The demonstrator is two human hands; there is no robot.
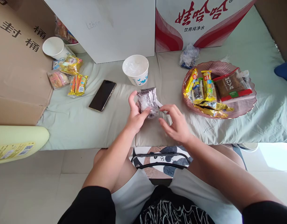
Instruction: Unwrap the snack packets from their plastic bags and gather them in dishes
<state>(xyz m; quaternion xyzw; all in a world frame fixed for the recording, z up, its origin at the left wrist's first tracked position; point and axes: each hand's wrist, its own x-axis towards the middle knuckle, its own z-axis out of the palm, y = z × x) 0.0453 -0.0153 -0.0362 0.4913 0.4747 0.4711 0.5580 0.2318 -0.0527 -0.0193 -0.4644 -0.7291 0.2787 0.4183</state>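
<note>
Wrapped packet [148, 100]: dark, in clear film, held in the left fingers above the front part of the cloth-covered worktop [87, 127]; whether it touches the cloth I cannot tell.
Cardboard box [19, 65]: upright, farthest left of the fingers.
White cup [54, 46]: well left of the fingers and beyond them, tilted.
Snack packets [78, 85]: a small group just in front of that cup, well left of the fingers.
Phone [102, 95]: flat, screen dark, left of the left fingers.
Paper tub [135, 72]: upright just beyond the left fingers, clear film inside.
Left hand [136, 117]: thumb pressed on the packet's face, index finger raised along its left edge.
White strip [160, 104]: between packet and right index finger; contact there is unclear.
Right hand [177, 126]: thumb and index moderately wide apart, packet ungripped.
Crumpled wrapper [189, 56]: beyond the right fingers.
Pink bowl [248, 107]: right of the right fingers, ridged, holding yellow packets [209, 88] and a brown pouch [229, 85].
</note>
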